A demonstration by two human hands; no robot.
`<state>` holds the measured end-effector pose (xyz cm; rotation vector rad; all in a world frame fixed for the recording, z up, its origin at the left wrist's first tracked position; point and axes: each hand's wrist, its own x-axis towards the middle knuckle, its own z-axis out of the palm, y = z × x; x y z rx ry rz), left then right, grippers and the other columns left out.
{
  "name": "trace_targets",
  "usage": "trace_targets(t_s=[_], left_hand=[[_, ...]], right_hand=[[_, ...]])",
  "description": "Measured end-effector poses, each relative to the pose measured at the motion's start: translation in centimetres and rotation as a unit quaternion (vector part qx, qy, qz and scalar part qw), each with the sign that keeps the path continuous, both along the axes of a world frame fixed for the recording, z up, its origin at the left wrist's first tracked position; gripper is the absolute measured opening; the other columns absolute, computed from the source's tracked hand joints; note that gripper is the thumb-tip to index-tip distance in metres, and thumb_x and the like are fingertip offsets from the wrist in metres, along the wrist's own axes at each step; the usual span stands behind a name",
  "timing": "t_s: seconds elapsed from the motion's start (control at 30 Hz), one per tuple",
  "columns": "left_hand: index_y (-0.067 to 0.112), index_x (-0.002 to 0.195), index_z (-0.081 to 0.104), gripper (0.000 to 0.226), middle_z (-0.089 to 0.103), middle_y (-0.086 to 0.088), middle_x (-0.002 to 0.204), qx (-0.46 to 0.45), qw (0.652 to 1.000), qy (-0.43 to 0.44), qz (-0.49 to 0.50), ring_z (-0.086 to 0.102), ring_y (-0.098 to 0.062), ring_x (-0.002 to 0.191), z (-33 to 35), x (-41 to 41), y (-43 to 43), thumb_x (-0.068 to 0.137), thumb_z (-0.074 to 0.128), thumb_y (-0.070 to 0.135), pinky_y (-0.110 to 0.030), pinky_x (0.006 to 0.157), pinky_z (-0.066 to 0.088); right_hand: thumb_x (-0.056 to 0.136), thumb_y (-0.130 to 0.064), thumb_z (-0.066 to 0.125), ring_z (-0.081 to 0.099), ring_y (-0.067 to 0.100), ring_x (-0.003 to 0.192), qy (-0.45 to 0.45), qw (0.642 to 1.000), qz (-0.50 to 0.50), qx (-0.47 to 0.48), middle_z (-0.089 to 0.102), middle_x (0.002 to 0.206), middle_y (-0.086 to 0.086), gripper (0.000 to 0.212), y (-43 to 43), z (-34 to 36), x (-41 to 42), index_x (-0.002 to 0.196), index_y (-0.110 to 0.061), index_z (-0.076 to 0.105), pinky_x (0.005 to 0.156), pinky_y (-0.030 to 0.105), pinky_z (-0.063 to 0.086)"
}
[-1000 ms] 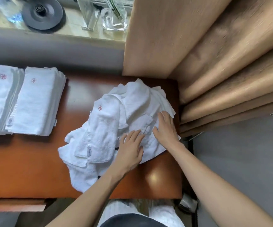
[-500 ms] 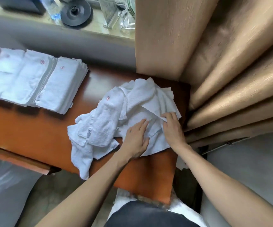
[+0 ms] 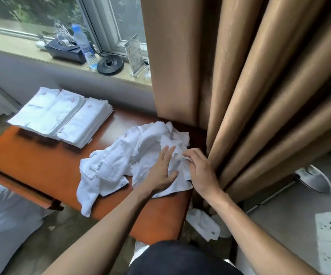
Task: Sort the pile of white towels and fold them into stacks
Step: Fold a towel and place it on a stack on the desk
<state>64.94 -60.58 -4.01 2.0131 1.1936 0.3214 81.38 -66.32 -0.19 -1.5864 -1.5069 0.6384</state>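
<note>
Two hands work on the pile of towels (image 3: 121, 161) on the orange-brown table (image 3: 31, 161).
On the left, at the far side of the table, lie the folded stacks (image 3: 61, 118), side by side and well apart from the pile. The pile sits crumpled at the right end, with one part hanging over the near edge. The left hand (image 3: 161, 171) lies flat on it with straight fingers and grips nothing. Just beside it, the right hand (image 3: 198, 171) pinches an edge of the top towel (image 3: 180, 156). The brown curtain (image 3: 260, 96) hangs on the right. Below it a white cloth (image 3: 204, 225), probably a towel, lies on the floor.
</note>
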Motion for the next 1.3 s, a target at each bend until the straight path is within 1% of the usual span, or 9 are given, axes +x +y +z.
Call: trace_targets(t_s=[0.13, 0.27, 0.53, 0.6, 0.73, 0.93, 1.03, 1.2, 1.3], left_hand=[[0.012, 0.131, 0.06, 0.033, 0.062, -0.007, 0.131, 0.084, 0.991, -0.019, 0.102, 0.056, -0.027, 0.12, 0.8, 2.3, -2.5, 0.098, 0.056, 0.014, -0.043, 0.102, 0.044], [0.008, 0.095, 0.061, 0.007, 0.066, -0.01, 0.088, 0.13, 0.98, 0.03, 0.147, 0.059, -0.033, 0.084, 2.5, 3.3, -3.9, 0.093, 0.056, 0.012, -0.046, 0.075, 0.046], [0.017, 0.113, 0.061, 0.02, 0.071, -0.004, 0.106, 0.152, 0.976, 0.024, 0.154, 0.064, -0.026, 0.097, 5.7, 2.3, -4.5, 0.102, 0.044, 0.016, -0.045, 0.08, 0.051], [0.019, 0.115, 0.062, 0.02, 0.072, -0.003, 0.11, 0.157, 0.976, 0.011, 0.151, 0.064, -0.025, 0.098, 6.2, 2.0, -4.7, 0.104, 0.045, 0.017, -0.044, 0.079, 0.052], [0.015, 0.102, 0.062, 0.015, 0.071, -0.005, 0.094, 0.157, 0.975, -0.006, 0.156, 0.063, -0.028, 0.088, 6.5, 2.3, -5.7, 0.104, 0.049, 0.024, -0.043, 0.073, 0.05], [0.013, 0.072, 0.047, 0.043, 0.054, -0.001, 0.064, 0.091, 0.983, -0.033, 0.155, 0.054, -0.026, 0.067, 6.1, 3.6, -8.4, 0.101, 0.056, 0.043, -0.043, 0.062, 0.044], [0.015, 0.066, 0.04, 0.049, 0.044, 0.005, 0.06, 0.046, 0.984, -0.062, 0.16, 0.043, -0.016, 0.058, 5.8, 4.7, -9.2, 0.1, 0.057, 0.047, -0.037, 0.057, 0.036], [0.028, 0.08, 0.051, 0.024, 0.055, 0.013, 0.072, 0.02, 0.982, -0.132, 0.136, 0.051, 0.0, 0.066, 5.8, 5.7, -10.2, 0.102, 0.059, 0.033, -0.017, 0.059, 0.038], [0.025, 0.092, 0.06, 0.012, 0.059, 0.017, 0.079, 0.03, 0.983, -0.153, 0.099, 0.055, 0.007, 0.073, 5.9, 5.8, -10.8, 0.1, 0.06, 0.016, -0.011, 0.064, 0.038]], right_hand=[[0.088, 0.005, 0.045, 0.057, 0.001, 0.099, -0.013, 0.999, -0.003, 0.049, 0.064, 0.105, 0.001, 0.031, -1.9, 1.7, 2.0, 0.105, 0.001, 0.071, 0.092, 0.007, 0.041], [0.091, 0.001, 0.052, 0.063, 0.007, 0.1, -0.037, 0.994, -0.035, 0.1, 0.07, 0.107, 0.001, 0.029, -4.0, 3.0, 4.5, 0.108, -0.006, 0.075, 0.091, 0.012, 0.045], [0.098, -0.002, 0.062, 0.064, 0.009, 0.102, -0.038, 0.99, -0.097, 0.095, 0.072, 0.108, 0.001, 0.022, -7.0, 3.5, 8.2, 0.112, -0.011, 0.076, 0.093, 0.01, 0.043], [0.1, -0.013, 0.066, 0.066, 0.015, 0.099, -0.042, 0.99, -0.121, 0.067, 0.074, 0.104, 0.0, 0.014, -7.3, 3.2, 8.5, 0.111, -0.014, 0.074, 0.088, 0.022, 0.05], [0.1, -0.036, 0.064, 0.069, 0.029, 0.091, -0.061, 0.984, -0.164, -0.02, 0.077, 0.096, -0.001, 0.013, -8.1, 2.3, 8.8, 0.104, -0.027, 0.072, 0.077, 0.045, 0.055], [0.099, -0.032, 0.066, 0.063, 0.01, 0.075, 0.027, 0.991, -0.114, -0.056, 0.066, 0.074, -0.01, 0.007, -9.0, 1.1, 7.5, 0.103, -0.029, 0.071, 0.069, 0.034, 0.049], [0.1, -0.028, 0.066, 0.062, 0.018, 0.073, 0.083, 0.994, -0.067, -0.041, 0.062, 0.075, 0.002, 0.013, -9.3, 1.1, 6.5, 0.109, -0.037, 0.064, 0.069, 0.037, 0.051], [0.102, -0.018, 0.06, 0.059, 0.04, 0.072, 0.169, 0.984, -0.038, -0.049, 0.057, 0.082, 0.022, 0.032, -9.2, 1.1, 5.2, 0.111, -0.049, 0.058, 0.058, 0.049, 0.055], [0.103, -0.015, 0.059, 0.071, 0.029, 0.086, 0.186, 0.98, -0.028, -0.061, 0.072, 0.09, 0.007, 0.024, -9.3, 0.5, 5.2, 0.1, -0.037, 0.067, 0.068, 0.037, 0.061]])
